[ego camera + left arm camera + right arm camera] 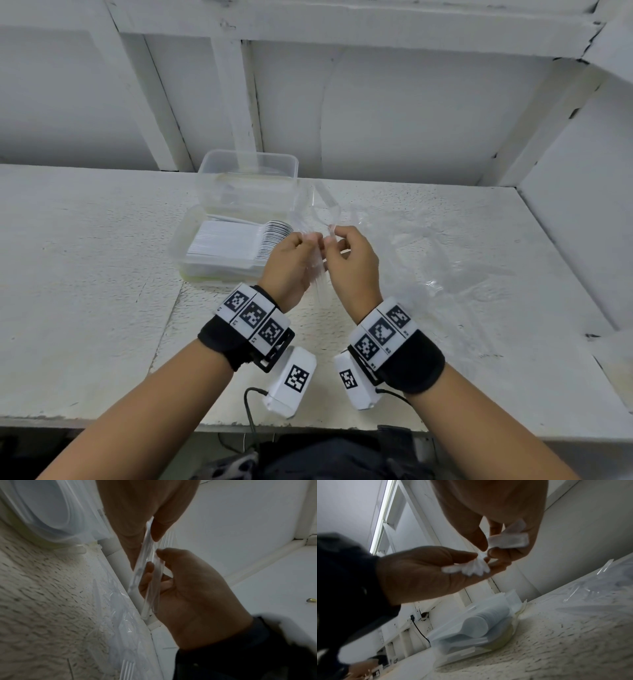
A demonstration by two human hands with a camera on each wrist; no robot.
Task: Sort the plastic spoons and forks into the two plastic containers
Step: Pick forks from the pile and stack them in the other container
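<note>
— Nearest, above the bench (102, 308)?
— Both hands raised, close together. Left hand (286, 265) curls round a bunch of clear plastic cutlery (317, 270), handles pointing toward the person. Right hand (352, 263) pinches one clear piece (330, 228) out of that bunch, thumb against fingertip.
— Spoons or forks?
— Cannot tell; too transparent.
— Beyond the hands?
— Near container (191, 253), just left of them: white spoons (233, 245) stacked on their sides. Touching behind it, the far container (250, 178), clear-walled, contents unclear. To the right, a crumpled clear plastic bag (428, 253) lies flat.
</note>
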